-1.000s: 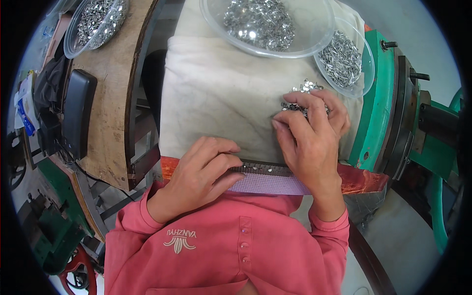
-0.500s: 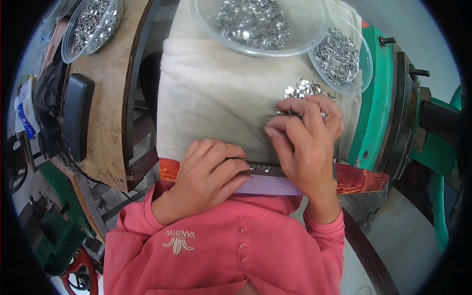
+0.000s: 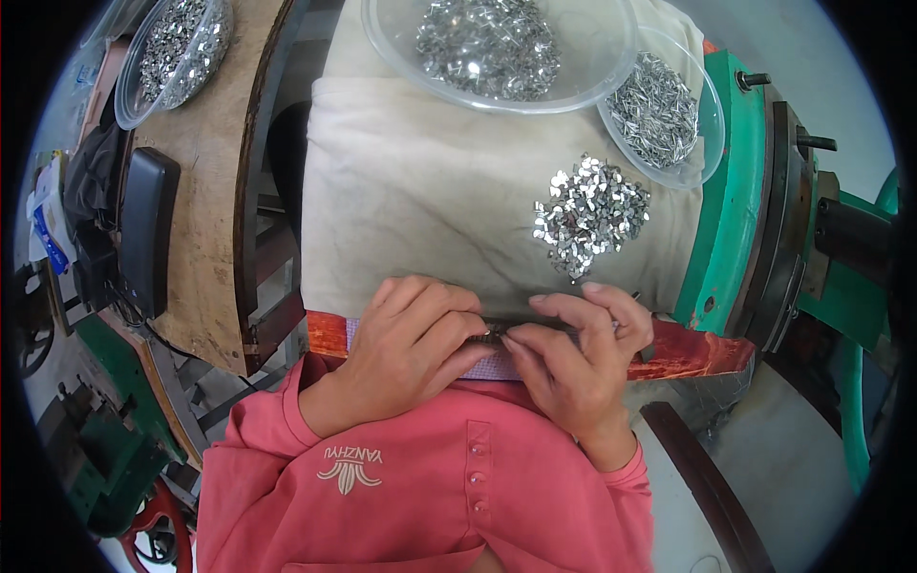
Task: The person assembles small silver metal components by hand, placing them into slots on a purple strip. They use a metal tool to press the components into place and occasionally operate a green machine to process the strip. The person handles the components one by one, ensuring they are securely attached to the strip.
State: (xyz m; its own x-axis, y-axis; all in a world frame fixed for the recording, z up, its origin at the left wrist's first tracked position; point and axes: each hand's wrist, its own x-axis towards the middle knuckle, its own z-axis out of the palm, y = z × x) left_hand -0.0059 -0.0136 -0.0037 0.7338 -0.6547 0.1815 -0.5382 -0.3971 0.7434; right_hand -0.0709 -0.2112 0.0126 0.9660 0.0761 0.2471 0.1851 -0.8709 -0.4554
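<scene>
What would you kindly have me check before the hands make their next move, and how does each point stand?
1. Left hand at the dark strip: ok.
2. Right hand at the strip, facing the left: ok.
3. Small piece between the right fingertips: cannot tell, too small.
4. Strip uncovered for inspection: not ok, hands hide much of it.
5. Loose metal pieces piled on the cloth: ok.

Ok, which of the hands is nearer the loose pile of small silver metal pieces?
Right. The right hand is just below the pile in the view; the left hand is farther off, below and left of it.
</scene>
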